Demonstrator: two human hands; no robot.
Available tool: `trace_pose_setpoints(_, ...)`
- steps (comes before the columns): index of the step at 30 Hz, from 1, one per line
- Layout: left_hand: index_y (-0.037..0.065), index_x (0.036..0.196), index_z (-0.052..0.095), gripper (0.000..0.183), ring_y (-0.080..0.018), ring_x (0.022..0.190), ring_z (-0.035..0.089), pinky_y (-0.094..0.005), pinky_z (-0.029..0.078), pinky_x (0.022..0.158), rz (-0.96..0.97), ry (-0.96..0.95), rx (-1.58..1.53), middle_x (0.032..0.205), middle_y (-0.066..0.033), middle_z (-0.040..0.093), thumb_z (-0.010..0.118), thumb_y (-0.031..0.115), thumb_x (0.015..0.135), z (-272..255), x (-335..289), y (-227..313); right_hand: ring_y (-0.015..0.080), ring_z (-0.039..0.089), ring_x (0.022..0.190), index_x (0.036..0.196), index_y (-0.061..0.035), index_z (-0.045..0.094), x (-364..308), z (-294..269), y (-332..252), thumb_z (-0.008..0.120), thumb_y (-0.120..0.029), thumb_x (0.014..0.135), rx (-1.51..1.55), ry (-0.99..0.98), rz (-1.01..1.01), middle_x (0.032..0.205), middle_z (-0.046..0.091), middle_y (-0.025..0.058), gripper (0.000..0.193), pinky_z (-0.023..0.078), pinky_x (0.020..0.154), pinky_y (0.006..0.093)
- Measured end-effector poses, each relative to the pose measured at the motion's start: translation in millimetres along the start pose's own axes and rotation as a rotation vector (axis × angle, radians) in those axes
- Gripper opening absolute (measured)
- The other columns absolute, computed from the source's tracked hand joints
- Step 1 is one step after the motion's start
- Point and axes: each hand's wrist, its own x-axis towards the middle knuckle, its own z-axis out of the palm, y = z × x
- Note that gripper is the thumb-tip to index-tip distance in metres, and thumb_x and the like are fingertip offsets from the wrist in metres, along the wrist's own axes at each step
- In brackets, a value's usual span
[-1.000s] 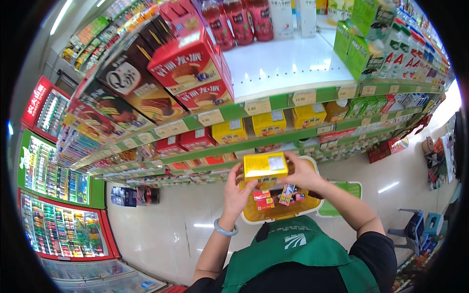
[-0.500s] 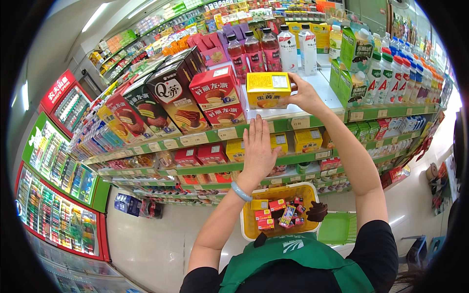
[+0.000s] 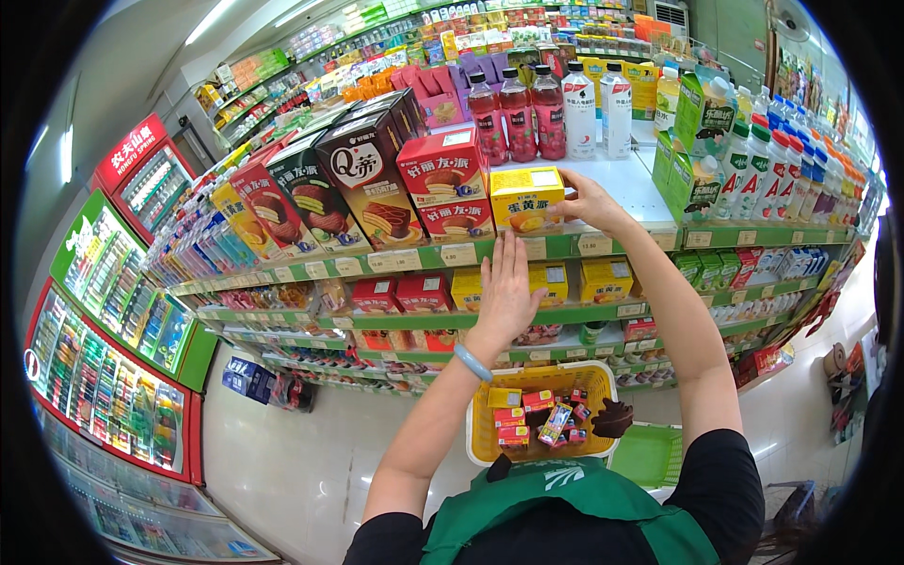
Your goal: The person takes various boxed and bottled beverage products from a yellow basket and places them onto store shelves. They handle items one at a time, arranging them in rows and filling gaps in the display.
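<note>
A yellow snack cake box stands on the top shelf, close beside two stacked red snack boxes. My right hand grips it by its right side, thumb toward the front and fingers behind. My left hand holds nothing. Its fingers stretch upward in front of the shelf's green edge, with the tips just below the yellow box. Whether they touch the box I cannot tell.
Tall dark boxes line the shelf to the left. Pink drink bottles and white bottles stand behind. Green cartons are at the right. Below me is a yellow basket with small boxes.
My right hand has lowered the yellow box onto the shelf, up against the red boxes. The view has shifted slightly. My left hand stays at the shelf edge.
</note>
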Motion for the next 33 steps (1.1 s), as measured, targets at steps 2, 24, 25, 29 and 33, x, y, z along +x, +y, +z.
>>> trace_pose_setpoints(2, -0.007, 0.143, 0.020, 0.086, -0.0381, 0.141, 0.017, -0.0546, 0.023, 0.110, -0.007, -0.007, -0.012, 0.152, -0.0237, 0.014, 0.070, 0.024, 0.080, 0, 2, 1, 0.0177, 0.058, 0.101, 0.141, -0.0057, 0.036, 0, 0, 2, 0.071, -0.012, 0.078, -0.001, 0.017, -0.004, 0.122, 0.056, 0.0098, 0.073, 0.053, 0.078, 0.0299)
trace_pose_setpoints(24, -0.005, 0.133, 0.040, 0.058, -0.0378, 0.129, 0.040, -0.0413, 0.035, 0.106, 0.014, 0.116, -0.328, 0.140, -0.0230, 0.041, 0.064, 0.006, 0.081, 10, -52, -20, 0.0335, 0.056, 0.107, 0.117, -0.0009, 0.056, -71, 52, 28, 0.073, -0.009, 0.073, -0.652, 0.668, -0.800, 0.116, 0.060, 0.0168, 0.048, 0.047, 0.091, 0.0378)
trace_pose_setpoints(25, -0.005, 0.133, 0.041, 0.057, -0.0379, 0.128, 0.041, -0.0414, 0.035, 0.106, -0.021, 0.074, -0.375, 0.138, -0.0233, 0.042, 0.064, 0.006, 0.082, 20, -69, -23, 0.0327, 0.057, 0.103, 0.112, -0.0012, 0.058, -92, 67, 38, 0.072, -0.008, 0.073, -0.556, 0.581, -0.726, 0.112, 0.062, 0.0152, 0.042, 0.048, 0.088, 0.0383)
trace_pose_setpoints(29, -0.003, 0.129, 0.047, 0.050, -0.0373, 0.122, 0.048, -0.0398, 0.039, 0.101, -0.308, -0.178, -0.490, 0.129, -0.0248, 0.051, 0.063, 0.012, 0.084, 88, -141, -50, 0.0325, 0.061, 0.095, 0.104, -0.0020, 0.061, -160, 143, 131, 0.071, -0.005, 0.074, -0.366, 0.208, -0.329, 0.104, 0.064, 0.0149, 0.032, 0.050, 0.083, 0.0382)
trace_pose_setpoints(33, -0.005, 0.128, 0.048, 0.050, -0.0372, 0.116, 0.053, -0.0377, 0.042, 0.097, -0.691, -0.450, -0.526, 0.119, -0.0265, 0.057, 0.061, 0.021, 0.088, 194, -233, -108, 0.0331, 0.062, 0.096, 0.109, -0.0029, 0.060, -201, 217, 248, 0.068, -0.019, 0.079, -0.314, -0.163, 0.218, 0.104, 0.064, 0.0172, 0.035, 0.050, 0.085, 0.0405)
